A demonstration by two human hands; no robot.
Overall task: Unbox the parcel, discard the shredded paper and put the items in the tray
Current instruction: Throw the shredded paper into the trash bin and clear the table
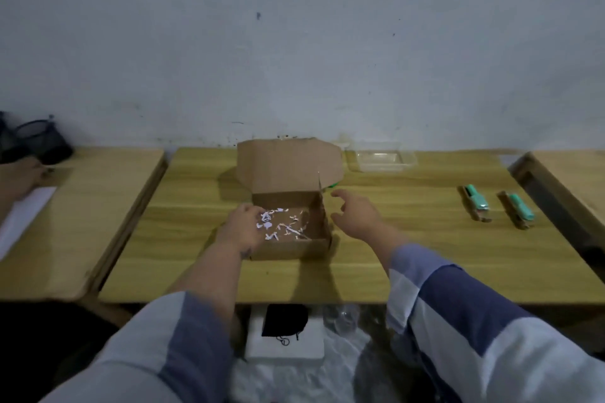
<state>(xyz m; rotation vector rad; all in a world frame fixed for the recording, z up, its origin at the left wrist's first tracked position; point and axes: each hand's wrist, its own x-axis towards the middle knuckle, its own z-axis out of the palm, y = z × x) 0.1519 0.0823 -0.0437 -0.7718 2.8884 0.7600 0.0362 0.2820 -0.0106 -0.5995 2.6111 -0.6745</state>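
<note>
Head view: left hand [244, 226] grips shredded paper [284, 227] inside box [288, 245]; right hand [355, 216] spread beside.

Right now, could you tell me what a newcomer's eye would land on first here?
The open cardboard box at the table's middle, with white shredded paper scattered inside. The left hand is at its left edge among the shreds; the right hand hovers open beside it. Two mint-green items lie at the right, a clear tray behind.

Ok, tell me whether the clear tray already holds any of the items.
No: the clear tray looks empty, and two green items lie on the table.
</note>
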